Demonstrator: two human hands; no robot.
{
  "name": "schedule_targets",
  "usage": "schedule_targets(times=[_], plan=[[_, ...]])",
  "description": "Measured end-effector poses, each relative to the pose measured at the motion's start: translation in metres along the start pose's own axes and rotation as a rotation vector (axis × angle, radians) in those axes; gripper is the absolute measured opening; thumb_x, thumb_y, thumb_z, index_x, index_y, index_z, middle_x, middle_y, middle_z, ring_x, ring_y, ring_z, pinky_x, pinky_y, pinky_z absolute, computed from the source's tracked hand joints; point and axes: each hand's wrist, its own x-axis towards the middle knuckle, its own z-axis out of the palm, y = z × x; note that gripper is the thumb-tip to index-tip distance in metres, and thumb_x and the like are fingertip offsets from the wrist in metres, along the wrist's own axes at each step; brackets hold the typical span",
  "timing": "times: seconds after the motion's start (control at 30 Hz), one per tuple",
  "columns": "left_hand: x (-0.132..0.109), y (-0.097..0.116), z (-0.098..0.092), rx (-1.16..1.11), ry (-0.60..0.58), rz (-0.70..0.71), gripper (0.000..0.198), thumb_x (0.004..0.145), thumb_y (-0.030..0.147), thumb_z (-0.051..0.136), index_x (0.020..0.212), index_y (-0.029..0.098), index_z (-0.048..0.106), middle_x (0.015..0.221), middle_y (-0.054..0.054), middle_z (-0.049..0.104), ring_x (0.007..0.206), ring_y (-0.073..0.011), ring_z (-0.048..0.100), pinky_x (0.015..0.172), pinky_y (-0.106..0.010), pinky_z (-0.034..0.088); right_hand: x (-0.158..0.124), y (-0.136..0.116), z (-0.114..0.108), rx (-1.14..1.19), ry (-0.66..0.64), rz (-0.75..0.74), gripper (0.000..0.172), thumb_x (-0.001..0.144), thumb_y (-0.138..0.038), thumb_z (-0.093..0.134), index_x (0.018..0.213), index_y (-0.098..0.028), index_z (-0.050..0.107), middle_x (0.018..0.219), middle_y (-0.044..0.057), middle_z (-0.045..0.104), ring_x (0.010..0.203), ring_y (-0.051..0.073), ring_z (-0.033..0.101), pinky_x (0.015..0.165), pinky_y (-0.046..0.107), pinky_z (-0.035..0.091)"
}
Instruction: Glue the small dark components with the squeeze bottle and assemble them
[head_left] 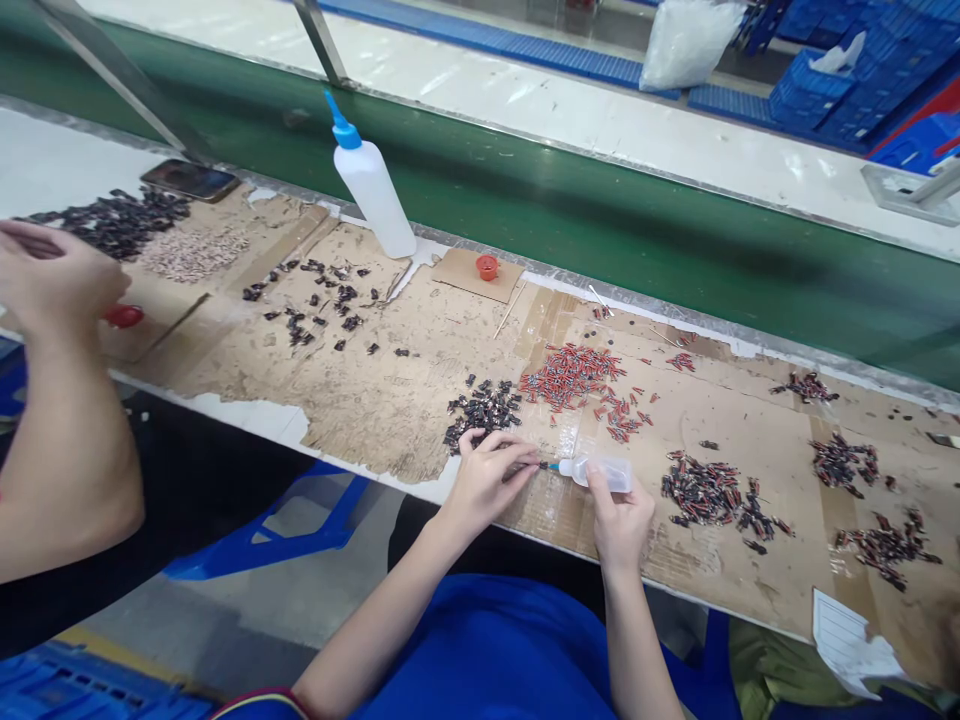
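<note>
My right hand (624,515) grips a small clear squeeze bottle (609,473) that lies nearly level, its thin tip pointing left. That tip meets a small dark part (543,465) pinched between the thumb and fingers of my left hand (491,472); its exact kind is too small to make out. Right behind my left hand is a pile of black parts (484,408). Farther back and to the right lies a heap of small red pieces (574,375). Beside my right hand, a pile of black-and-red parts (703,488) rests on the cardboard.
A tall white bottle with a blue nozzle (375,195) stands by the green conveyor belt (480,170). A red cap (487,267) sits on cardboard. At the left is a co-worker's hand (60,275), near a phone (190,180). More piles and a paper sheet (855,640) lie right.
</note>
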Motion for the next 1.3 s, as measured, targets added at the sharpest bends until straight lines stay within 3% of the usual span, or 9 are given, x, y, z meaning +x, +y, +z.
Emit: schedule_targets(times=[0.33,0.47,0.6,0.77,0.9,1.0,1.13,1.3], plan=[[0.0,-0.002,0.001,0.007,-0.021,-0.015,0.014,0.083,0.017,0.067,0.094,0.025,0.069,0.081,0.0,0.077,0.092,-0.0222,0.065,0.094,-0.045,0.027,0.001,0.008,-0.004,0.103,0.131,0.018,0.033,0.07,-0.046,0.072,0.07,-0.013,0.067,0.067,0.006,0.071,0.062,0.02,0.065,0.06,0.031,0.052],[0.002,-0.002,-0.001,0.059,-0.034,0.01,0.015,0.083,0.021,0.068,0.097,0.026,0.071,0.092,-0.004,0.074,0.1,-0.0246,0.057,0.09,-0.044,0.03,0.004,0.013,-0.009,0.102,0.185,0.0,0.041,0.066,-0.046,0.076,0.088,-0.014,0.065,0.081,0.007,0.071,0.071,0.019,0.066,0.065,0.031,0.053],[0.005,-0.001,-0.003,0.091,-0.067,0.049,0.01,0.083,0.021,0.068,0.087,0.028,0.074,0.101,-0.005,0.071,0.104,-0.0259,0.053,0.088,-0.044,0.031,0.01,0.003,-0.013,-0.198,0.104,-0.073,0.042,0.065,-0.047,0.076,0.09,-0.016,0.065,0.087,0.009,0.071,0.075,0.021,0.065,0.07,0.033,0.052],[0.003,0.002,0.0,0.018,-0.067,0.045,0.015,0.088,0.016,0.061,0.089,0.026,0.072,0.094,-0.004,0.074,0.106,-0.0252,0.056,0.089,-0.044,0.036,0.037,-0.019,-0.008,-0.512,0.107,-0.371,0.027,0.081,-0.044,0.063,0.086,-0.019,0.073,0.094,0.011,0.071,0.095,0.027,0.056,0.089,0.042,0.042],[-0.001,0.003,-0.001,-0.114,-0.02,0.003,0.018,0.092,0.018,0.054,0.091,0.024,0.071,0.088,-0.004,0.074,0.099,-0.0226,0.062,0.086,-0.04,0.045,0.07,-0.024,0.007,-0.661,-0.049,-0.474,0.015,0.081,-0.028,0.062,0.079,-0.023,0.077,0.09,0.011,0.07,0.094,0.03,0.046,0.086,0.047,0.038],[-0.002,0.004,-0.006,-0.256,0.034,-0.017,0.017,0.092,0.021,0.054,0.095,0.022,0.07,0.09,-0.006,0.074,0.092,-0.0209,0.065,0.083,-0.036,0.051,0.09,-0.017,0.02,-0.722,-0.153,-0.486,0.014,0.076,-0.022,0.065,0.069,-0.026,0.076,0.085,0.009,0.071,0.091,0.031,0.044,0.085,0.05,0.035],[-0.001,0.008,-0.012,-0.395,0.102,-0.073,0.017,0.092,0.023,0.054,0.095,0.022,0.071,0.093,-0.007,0.074,0.089,-0.0202,0.067,0.079,-0.034,0.055,0.104,-0.008,0.031,-0.735,-0.222,-0.498,0.02,0.077,-0.026,0.064,0.058,-0.025,0.07,0.069,0.008,0.066,0.085,0.029,0.045,0.083,0.049,0.035],[-0.001,0.012,-0.016,-0.452,0.168,-0.16,0.018,0.092,0.025,0.054,0.093,0.023,0.072,0.093,-0.006,0.074,0.09,-0.0192,0.067,0.08,-0.034,0.057,0.095,-0.024,0.026,-0.66,-0.243,-0.482,0.026,0.088,-0.033,0.052,0.07,-0.02,0.066,0.078,0.01,0.068,0.081,0.025,0.053,0.081,0.043,0.04]])
